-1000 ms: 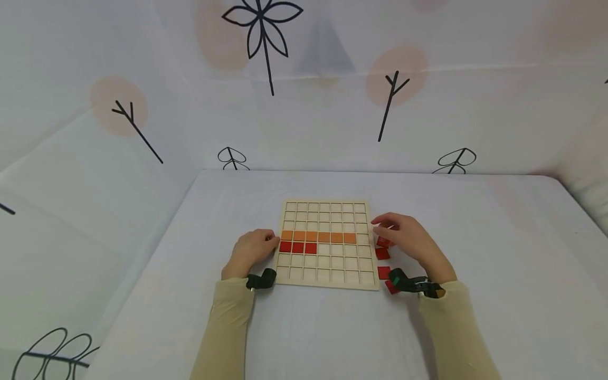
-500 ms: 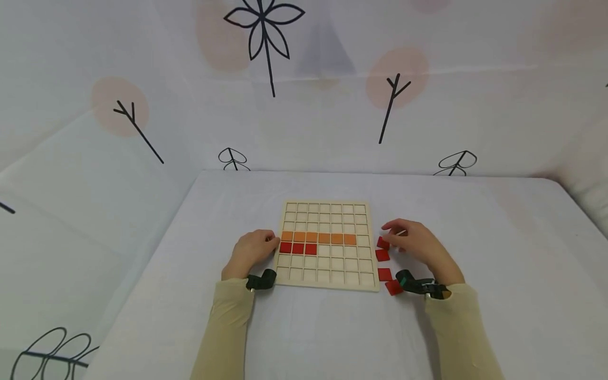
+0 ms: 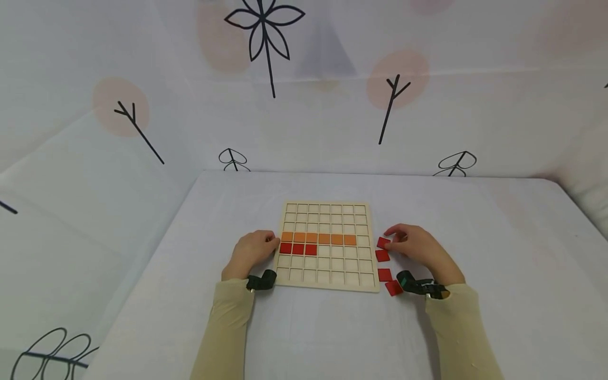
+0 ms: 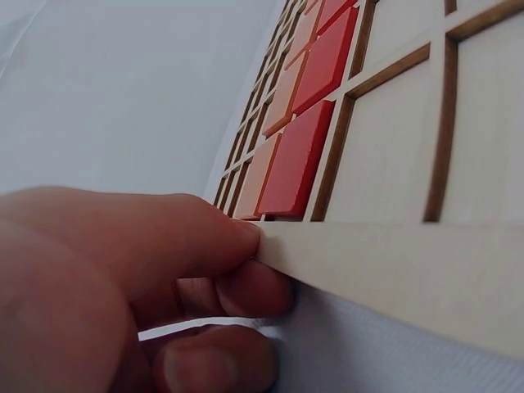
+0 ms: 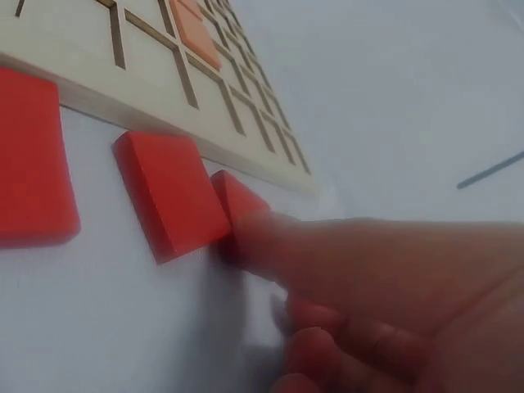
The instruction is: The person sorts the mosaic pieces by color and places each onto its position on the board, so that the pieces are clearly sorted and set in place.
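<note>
A pale wooden grid board [image 3: 328,274] lies flat on the white table. One row holds several orange tiles [image 3: 324,239]; the row below it holds three red tiles [image 3: 298,249] at its left end. My left hand [image 3: 252,253] grips the board's left edge, thumb at the frame and the other fingers curled at its side. Right of the board, my right hand [image 3: 418,248] has thumb and index finger at the farthest loose red tile [image 3: 382,242]. In the right wrist view the thumb [image 5: 274,241] covers part of that tile.
More loose red tiles lie along the board's right side: one [image 3: 382,256] close by the right hand, another [image 3: 385,275] nearer me, and a third [image 3: 393,287] by the wrist camera [image 3: 410,283]. Patterned white cloth [image 3: 313,132] rises behind the table.
My right hand has drawn back from over the board's right edge to the farthest loose red tile, its thumb and index finger closing toward it. The left hand stays put.
</note>
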`<state>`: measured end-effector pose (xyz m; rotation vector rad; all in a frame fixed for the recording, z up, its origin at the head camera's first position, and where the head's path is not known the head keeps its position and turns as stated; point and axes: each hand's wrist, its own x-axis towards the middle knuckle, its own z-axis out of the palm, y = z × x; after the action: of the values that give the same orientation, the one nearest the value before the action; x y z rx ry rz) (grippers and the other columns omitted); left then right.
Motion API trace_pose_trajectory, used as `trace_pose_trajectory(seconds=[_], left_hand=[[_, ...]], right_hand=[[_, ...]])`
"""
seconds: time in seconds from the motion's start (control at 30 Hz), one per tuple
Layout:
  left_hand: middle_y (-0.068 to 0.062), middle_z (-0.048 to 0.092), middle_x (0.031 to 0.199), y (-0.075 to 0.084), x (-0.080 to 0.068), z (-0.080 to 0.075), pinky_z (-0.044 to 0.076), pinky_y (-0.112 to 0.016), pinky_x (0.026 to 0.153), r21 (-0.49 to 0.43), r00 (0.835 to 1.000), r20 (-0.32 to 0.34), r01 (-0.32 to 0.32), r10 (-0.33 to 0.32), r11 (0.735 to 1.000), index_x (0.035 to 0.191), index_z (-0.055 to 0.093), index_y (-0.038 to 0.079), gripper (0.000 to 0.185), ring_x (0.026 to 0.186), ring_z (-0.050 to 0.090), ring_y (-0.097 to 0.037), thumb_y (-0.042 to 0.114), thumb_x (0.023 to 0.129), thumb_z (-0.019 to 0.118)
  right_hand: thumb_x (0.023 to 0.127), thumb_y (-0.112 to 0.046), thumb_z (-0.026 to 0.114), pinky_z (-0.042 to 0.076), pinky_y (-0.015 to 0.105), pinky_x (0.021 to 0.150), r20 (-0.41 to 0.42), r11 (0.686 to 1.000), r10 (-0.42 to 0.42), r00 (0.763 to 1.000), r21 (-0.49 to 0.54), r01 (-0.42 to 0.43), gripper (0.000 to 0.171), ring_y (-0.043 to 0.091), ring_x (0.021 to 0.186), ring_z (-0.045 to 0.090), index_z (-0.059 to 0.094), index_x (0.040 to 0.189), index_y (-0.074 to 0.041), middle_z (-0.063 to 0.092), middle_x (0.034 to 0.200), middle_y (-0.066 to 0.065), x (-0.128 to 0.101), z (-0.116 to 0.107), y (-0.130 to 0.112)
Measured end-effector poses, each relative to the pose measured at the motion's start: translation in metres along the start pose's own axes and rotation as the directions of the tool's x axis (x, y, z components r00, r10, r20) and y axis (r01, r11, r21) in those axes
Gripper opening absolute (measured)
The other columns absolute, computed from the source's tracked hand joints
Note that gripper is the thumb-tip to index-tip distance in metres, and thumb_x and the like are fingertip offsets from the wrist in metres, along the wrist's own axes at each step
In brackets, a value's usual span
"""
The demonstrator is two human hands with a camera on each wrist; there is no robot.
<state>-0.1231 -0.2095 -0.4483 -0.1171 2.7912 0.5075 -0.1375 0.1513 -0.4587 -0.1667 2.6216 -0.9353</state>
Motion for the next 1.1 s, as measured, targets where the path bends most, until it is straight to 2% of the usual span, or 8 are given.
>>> trace_pose_trajectory(seconds=[0.5,0.9,1.1], left_hand=[[0.0,0.054,0.071,-0.0004,-0.0001,0.0015,0.035,-0.029,0.058,-0.019,1.0,0.002,0.017,-0.017,1.0,0.077,0.059,0.016,0.023,0.07,0.048,-0.017,0.033,0.089,0.048],[0.0,0.054,0.073,-0.0007,0.0,0.0015,0.035,-0.03,0.06,-0.018,1.0,0.003,0.016,-0.016,1.0,0.079,0.06,0.016,0.022,0.071,0.048,-0.017,0.032,0.089,0.048],[0.0,0.055,0.074,-0.0004,-0.0009,0.001,0.035,-0.03,0.061,-0.034,1.0,-0.001,0.02,-0.02,0.999,0.082,0.062,0.016,0.021,0.072,0.048,-0.017,0.032,0.089,0.049]], right_hand=[[0.082,-0.02,0.063,0.041,0.03,0.064,-0.014,1.0,0.008,1.0,-0.028,-0.008,0.031,0.022,0.08,0.048,0.059,0.11,-0.006,0.055,0.09,0.01,-0.0022,0.0021,-0.0023],[0.082,-0.019,0.064,0.045,0.036,0.071,-0.042,0.997,-0.016,0.999,-0.07,0.013,0.034,0.026,0.086,0.049,0.057,0.112,-0.003,0.056,0.095,0.013,-0.0009,0.0052,-0.0017],[0.084,-0.021,0.063,0.045,0.045,0.082,-0.053,0.997,0.001,0.999,-0.08,-0.005,0.04,0.031,0.094,0.049,0.055,0.116,0.003,0.056,0.106,0.019,0.0024,0.0063,-0.0012]])
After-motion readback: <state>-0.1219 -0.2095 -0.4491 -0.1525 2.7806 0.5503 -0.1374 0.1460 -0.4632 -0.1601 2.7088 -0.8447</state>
